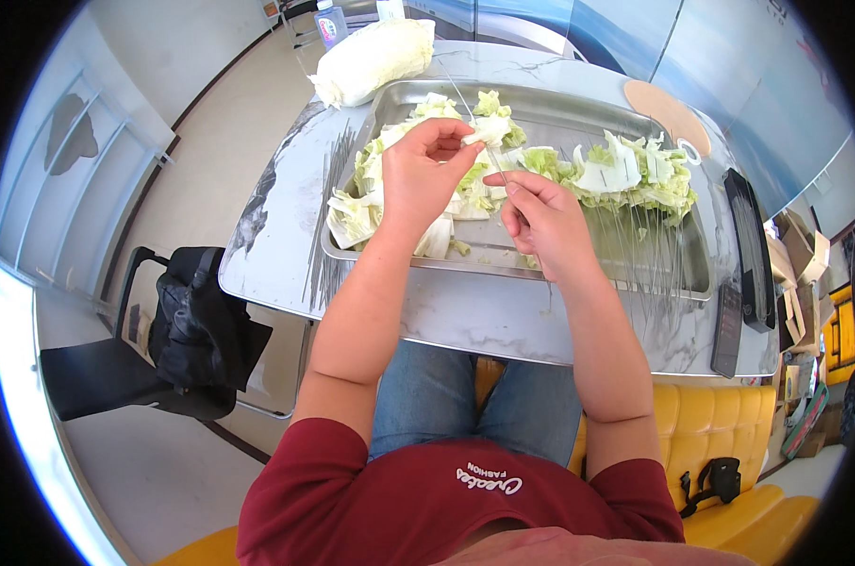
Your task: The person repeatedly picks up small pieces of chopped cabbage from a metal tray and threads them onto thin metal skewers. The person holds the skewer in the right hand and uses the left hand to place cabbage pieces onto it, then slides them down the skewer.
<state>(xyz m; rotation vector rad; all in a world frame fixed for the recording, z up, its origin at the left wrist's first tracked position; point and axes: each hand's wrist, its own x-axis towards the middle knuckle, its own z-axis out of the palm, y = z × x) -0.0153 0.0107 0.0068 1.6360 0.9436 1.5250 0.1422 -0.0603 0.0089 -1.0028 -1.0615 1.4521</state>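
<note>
My left hand (431, 166) pinches a piece of cabbage leaf (489, 130) over a metal tray (484, 256). A thin metal skewer (498, 164) runs through or against that leaf; which of the two cannot be told. Lower down, my right hand (547, 219) grips the skewer between thumb and fingers. Loose cabbage pieces (353, 212) lie in the tray's left part, around and below my left hand. Skewered cabbage pieces (632, 170) rest along the tray's right part, their skewers hanging towards me over the near rim.
More skewers (332, 212) lie left of the tray. A whole napa cabbage (378, 60) sits at the table's back left, near a bottle (331, 27). At the right are a round board (666, 117), a black case (749, 247) with skewers and a phone (727, 331).
</note>
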